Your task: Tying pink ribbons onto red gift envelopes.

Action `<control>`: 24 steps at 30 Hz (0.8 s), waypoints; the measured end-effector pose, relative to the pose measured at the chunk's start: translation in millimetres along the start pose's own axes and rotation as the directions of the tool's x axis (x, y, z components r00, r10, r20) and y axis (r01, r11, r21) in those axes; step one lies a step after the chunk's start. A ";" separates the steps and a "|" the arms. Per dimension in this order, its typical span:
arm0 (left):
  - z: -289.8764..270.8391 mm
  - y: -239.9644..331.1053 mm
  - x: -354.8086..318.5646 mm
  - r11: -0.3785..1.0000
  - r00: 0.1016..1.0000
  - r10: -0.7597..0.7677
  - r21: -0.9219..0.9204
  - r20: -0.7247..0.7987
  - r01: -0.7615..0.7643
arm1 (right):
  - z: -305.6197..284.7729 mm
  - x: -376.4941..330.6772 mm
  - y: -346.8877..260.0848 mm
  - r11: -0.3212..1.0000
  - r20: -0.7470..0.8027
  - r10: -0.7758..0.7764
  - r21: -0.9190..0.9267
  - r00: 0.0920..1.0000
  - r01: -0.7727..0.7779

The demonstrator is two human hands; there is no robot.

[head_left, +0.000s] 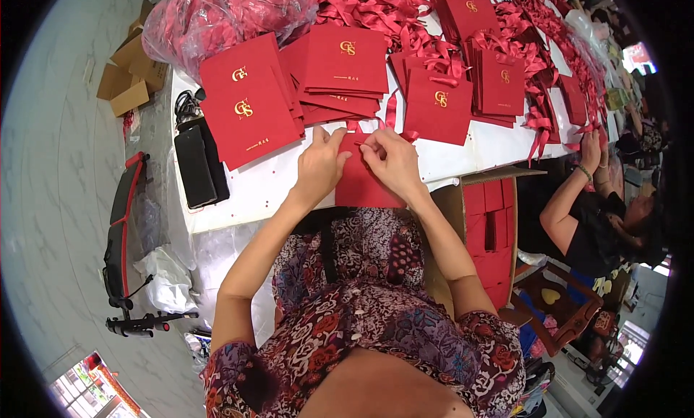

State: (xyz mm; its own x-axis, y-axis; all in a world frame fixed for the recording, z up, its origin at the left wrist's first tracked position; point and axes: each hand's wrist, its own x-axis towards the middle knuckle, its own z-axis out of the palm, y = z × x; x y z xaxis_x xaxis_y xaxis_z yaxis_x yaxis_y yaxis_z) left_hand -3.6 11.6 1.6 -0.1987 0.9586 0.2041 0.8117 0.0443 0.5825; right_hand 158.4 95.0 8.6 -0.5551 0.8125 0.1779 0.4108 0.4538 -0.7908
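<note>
A flat red paper bag (361,189) lies at the table's front edge, right before me. My left hand (318,165) is closed on its upper left part, thumb resting on the face. At the bag's upper edge, my right hand (394,161) pinches a bit of red ribbon between thumb and forefinger; the fingers hide most of it. A loop of red ribbon (410,135) shows just beyond the right hand. Behind both hands lie stacks of red bags with gold print, among them a left stack (249,118), a middle stack (345,60) and a right one (438,107).
A black phone (195,166) lies at the table's left. Clear plastic (224,20) wraps red material at the back left. Below the table's right edge stands a carton (452,216) filled with red items. Another person's arm (571,201) reaches onto the table at the right.
</note>
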 end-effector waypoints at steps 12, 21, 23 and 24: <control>-1.2 -8.8 9.0 0.991 0.989 0.112 -0.079 0.091 -0.105 | 15.1 -2.8 11.6 0.997 -0.061 0.005 -0.074 0.998 -0.010; -1.9 -10.1 18.1 0.970 0.980 0.134 -0.221 0.149 -0.099 | 11.9 -4.5 12.6 0.999 -0.043 0.023 -0.043 0.999 -0.025; -1.6 -6.5 18.4 0.975 0.979 0.140 -0.195 0.150 -0.109 | 10.2 -6.5 11.9 0.999 -0.037 0.032 -0.023 0.999 -0.033; -1.2 -5.7 17.8 0.979 0.978 0.144 -0.167 0.150 -0.118 | 10.2 -7.5 11.0 0.999 -0.029 0.040 0.000 0.999 -0.040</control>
State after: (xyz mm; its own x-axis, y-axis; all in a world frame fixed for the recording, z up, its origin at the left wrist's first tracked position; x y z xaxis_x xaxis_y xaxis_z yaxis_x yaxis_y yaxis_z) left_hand -12.5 28.0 2.8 0.0045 0.9863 0.1652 0.7262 -0.1168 0.6775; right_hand 159.7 90.2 -7.4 -0.5175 0.8400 0.1630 0.4325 0.4212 -0.7972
